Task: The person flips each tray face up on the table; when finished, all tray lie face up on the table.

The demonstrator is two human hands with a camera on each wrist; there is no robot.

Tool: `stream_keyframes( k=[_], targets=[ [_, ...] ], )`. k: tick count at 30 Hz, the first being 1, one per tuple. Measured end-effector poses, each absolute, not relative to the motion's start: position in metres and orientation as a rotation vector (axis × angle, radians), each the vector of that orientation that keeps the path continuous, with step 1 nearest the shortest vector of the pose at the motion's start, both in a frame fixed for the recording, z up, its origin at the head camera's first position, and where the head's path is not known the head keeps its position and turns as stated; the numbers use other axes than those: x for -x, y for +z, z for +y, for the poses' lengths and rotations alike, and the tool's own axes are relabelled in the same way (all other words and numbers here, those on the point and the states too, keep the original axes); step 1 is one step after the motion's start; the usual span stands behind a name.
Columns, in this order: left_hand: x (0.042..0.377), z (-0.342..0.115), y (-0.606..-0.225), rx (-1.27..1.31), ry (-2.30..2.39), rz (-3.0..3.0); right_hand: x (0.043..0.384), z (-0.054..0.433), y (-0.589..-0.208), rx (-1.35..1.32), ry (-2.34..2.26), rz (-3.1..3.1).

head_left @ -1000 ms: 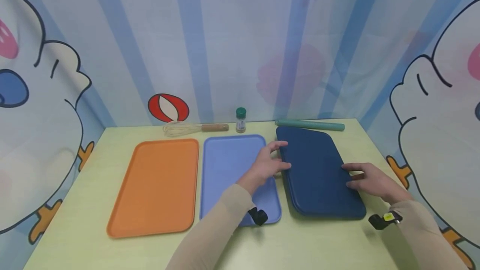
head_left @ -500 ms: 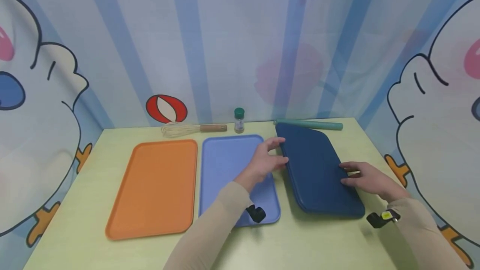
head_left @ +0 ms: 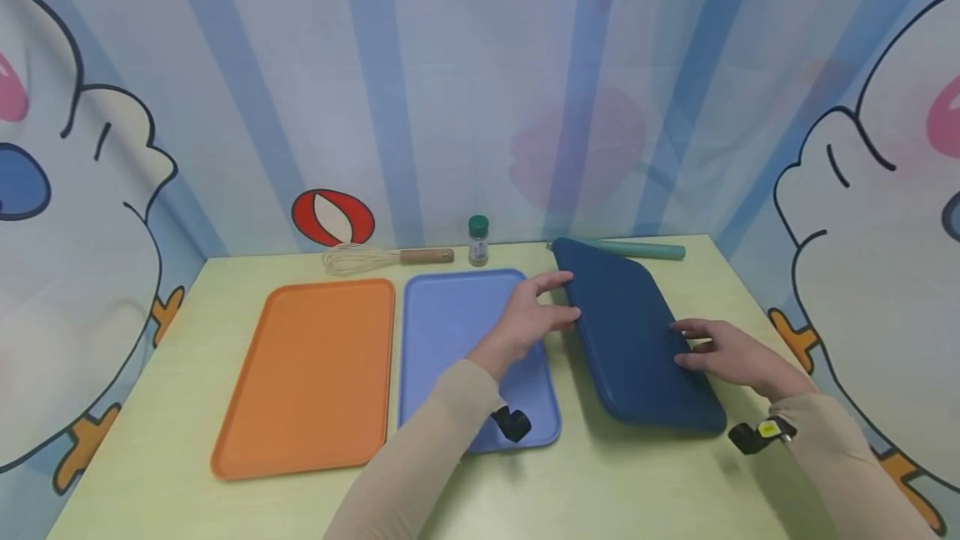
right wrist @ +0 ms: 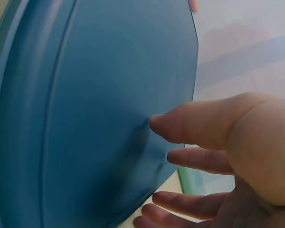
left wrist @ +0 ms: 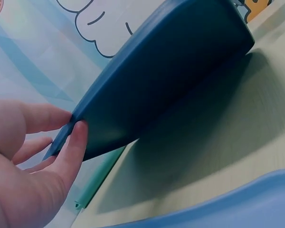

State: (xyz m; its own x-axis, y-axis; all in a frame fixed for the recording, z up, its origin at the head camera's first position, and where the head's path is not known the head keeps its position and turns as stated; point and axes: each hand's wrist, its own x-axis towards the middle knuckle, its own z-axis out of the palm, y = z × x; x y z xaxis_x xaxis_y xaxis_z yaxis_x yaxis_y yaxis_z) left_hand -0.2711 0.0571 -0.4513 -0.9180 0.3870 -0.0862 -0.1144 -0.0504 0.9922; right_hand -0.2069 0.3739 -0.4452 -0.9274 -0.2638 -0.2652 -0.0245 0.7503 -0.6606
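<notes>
A dark blue tray is tilted, its left side raised above the table and its right side low. My left hand pinches its raised left edge between thumb and fingers; the shaded side facing the table shows in the left wrist view. At the opposite edge is my right hand, thumb touching the tray's face and the other fingers lying fairly straight along the edge. A lighter blue tray lies flat beneath my left forearm, partly covered by it. To its left lies an orange tray.
Along the table's back edge stand or lie a whisk, a small green-capped jar and a green stick-like bar, partly hidden by the dark tray's corner. A printed cloth backdrop rises behind the table.
The dark blue tray's left side has risen, tilting it more steeply, with my left hand at that edge. My right hand has shifted slightly left along with the tray.
</notes>
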Motion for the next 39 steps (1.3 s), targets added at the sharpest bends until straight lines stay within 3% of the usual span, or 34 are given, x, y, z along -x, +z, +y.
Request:
stream_keyframes(
  k=[9, 24, 39],
  targets=[
    [0.269, 0.062, -0.44, -0.309, 2.055, 1.87, 0.206, 0.346, -0.423, 0.429, -0.95, 2.77],
    [0.268, 0.063, -0.432, -0.309, 2.051, 1.858, 0.2, 0.303, -0.392, 0.531, -1.09, 2.688],
    [0.267, 0.066, -0.423, -0.307, 1.975, 1.979, 0.188, 0.27, -0.359, 0.639, -0.929, 2.641]
  ],
)
